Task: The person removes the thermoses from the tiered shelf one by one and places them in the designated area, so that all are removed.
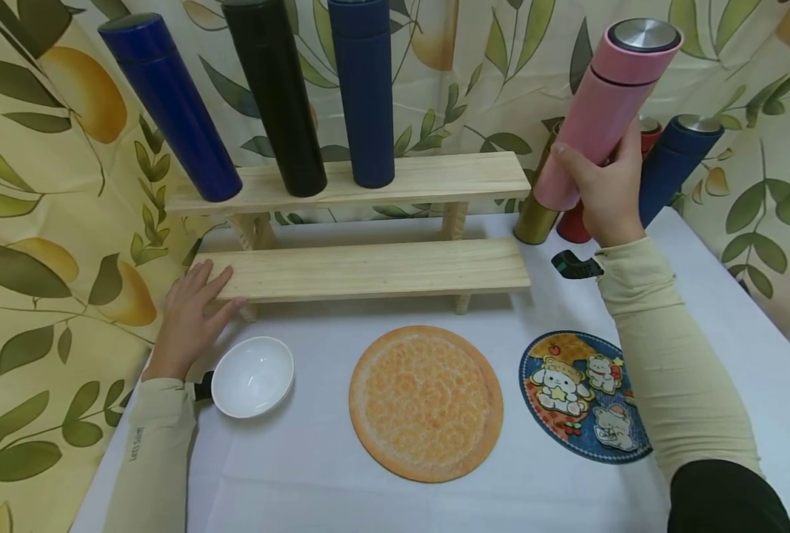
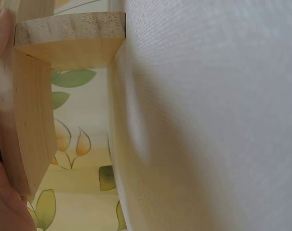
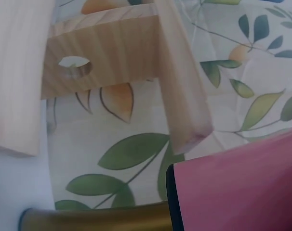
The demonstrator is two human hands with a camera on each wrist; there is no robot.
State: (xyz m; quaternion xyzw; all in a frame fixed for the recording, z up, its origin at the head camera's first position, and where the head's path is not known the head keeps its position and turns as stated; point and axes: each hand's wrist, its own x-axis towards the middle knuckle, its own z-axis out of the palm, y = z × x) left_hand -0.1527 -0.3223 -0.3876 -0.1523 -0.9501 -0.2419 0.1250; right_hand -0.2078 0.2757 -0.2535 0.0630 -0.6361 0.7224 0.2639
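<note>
My right hand (image 1: 608,185) grips a pink insulated bottle (image 1: 601,111) with a silver-topped lid. The bottle is tilted, in front of a gold bottle (image 1: 536,222) and to the right of a two-tier wooden stand. In the right wrist view, the pink bottle's dark base (image 3: 174,197) shows near the stand's end. My left hand (image 1: 191,318) rests on the left end of the lower wooden shelf (image 1: 368,270), fingers spread. Three bottles stand on the upper shelf (image 1: 421,176): a bright blue one (image 1: 175,111), a black one (image 1: 278,104) and a navy one (image 1: 366,104).
A red bottle (image 1: 573,223) and another navy bottle (image 1: 676,166) stand behind my right hand, partly hidden. On the white cloth (image 1: 288,474) lie a white bowl (image 1: 252,377), a round bread-patterned mat (image 1: 426,403) and a cartoon-printed mat (image 1: 584,403). Leaf-patterned fabric hangs behind.
</note>
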